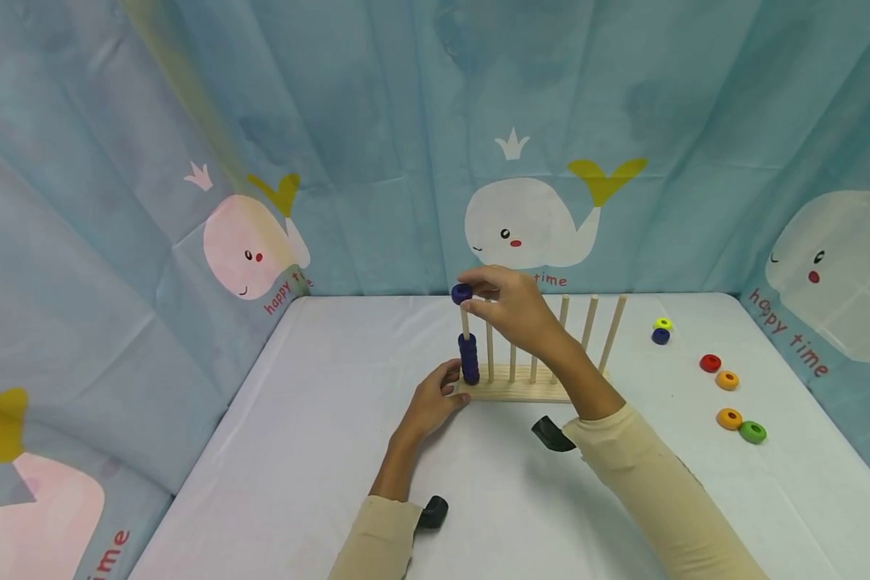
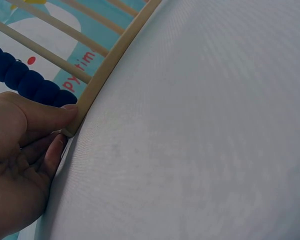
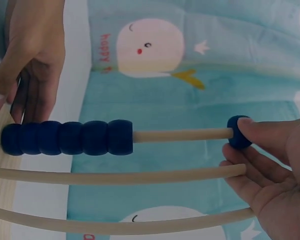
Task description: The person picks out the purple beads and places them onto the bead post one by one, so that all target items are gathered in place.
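A wooden peg rack (image 1: 515, 391) stands on the table with a row of upright pegs. Several dark blue beads (image 3: 65, 137) are stacked at the bottom of its leftmost peg. My right hand (image 1: 520, 312) pinches another blue bead (image 3: 238, 132) between thumb and fingers, at the top of that same peg; the peg's tip is hidden by the bead. Down at the rack's left end, my left hand (image 1: 432, 398) holds the base, its thumb (image 2: 60, 116) on the front edge and its fingers around the end. The other pegs (image 3: 120, 176) carry no beads.
Loose beads lie to the right of the rack: a yellow bead (image 1: 663, 323) against a blue bead (image 1: 660, 336), a red bead (image 1: 710, 363) by an orange bead (image 1: 727, 380), and another orange bead (image 1: 729, 418) beside a green bead (image 1: 753, 432). A whale-print curtain (image 1: 406, 145) surrounds the table.
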The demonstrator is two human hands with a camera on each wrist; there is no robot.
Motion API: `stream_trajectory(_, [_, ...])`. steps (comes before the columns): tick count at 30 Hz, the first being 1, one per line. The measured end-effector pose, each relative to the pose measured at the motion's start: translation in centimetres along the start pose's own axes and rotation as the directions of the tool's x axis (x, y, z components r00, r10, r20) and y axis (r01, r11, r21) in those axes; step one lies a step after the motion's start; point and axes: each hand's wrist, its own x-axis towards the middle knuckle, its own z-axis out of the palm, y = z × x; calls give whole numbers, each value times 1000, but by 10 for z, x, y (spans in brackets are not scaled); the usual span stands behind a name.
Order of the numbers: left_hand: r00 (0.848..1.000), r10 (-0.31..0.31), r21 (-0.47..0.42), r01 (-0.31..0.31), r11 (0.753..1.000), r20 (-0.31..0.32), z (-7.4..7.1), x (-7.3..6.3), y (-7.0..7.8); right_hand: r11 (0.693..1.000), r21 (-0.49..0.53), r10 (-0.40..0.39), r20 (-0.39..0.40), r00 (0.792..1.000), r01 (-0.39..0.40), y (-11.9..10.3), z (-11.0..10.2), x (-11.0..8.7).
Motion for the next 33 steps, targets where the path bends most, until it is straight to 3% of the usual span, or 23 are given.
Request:
stream_trajectory(14, [1000, -1, 8, 1, 1000, 4, 1, 1, -1, 1000, -22, 19, 11, 1000, -19, 2, 0, -5])
stream_trajectory(24, [1000, 1, -10, 0, 1000, 3, 0, 0, 0, 999, -3, -53, -31, 998, 53, 2, -5, -10])
stream_trajectory(33, [1000, -6, -25, 6, 1000, 5, -1, 0, 0, 997, 69, -39, -86, 996, 45, 0, -16, -19])
